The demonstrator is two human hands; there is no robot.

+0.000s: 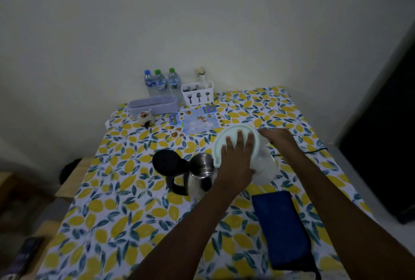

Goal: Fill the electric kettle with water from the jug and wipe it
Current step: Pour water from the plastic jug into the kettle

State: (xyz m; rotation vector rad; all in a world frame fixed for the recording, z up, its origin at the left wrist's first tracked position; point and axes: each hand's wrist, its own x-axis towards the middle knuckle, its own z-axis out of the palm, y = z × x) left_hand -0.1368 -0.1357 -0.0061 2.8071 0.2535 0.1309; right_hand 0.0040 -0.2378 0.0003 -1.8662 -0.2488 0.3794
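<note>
Both bare forearms reach forward, converging. The left hand (237,160) lies palm down, fingers straight and spread. The right hand (279,140) is curled, seemingly gripping the jug (265,167).

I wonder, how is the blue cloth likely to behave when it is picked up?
The cloth lies flat and folded, so it probably unfolds and droops when lifted. It looks thin, so it is likely light and unbreakable.

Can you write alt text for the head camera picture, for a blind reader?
A person tilts a clear jug over an open steel electric kettle, left hand flat on the jug's white lid, right hand gripping the jug. A folded blue cloth lies nearby on the lemon-print tablecloth.
</note>
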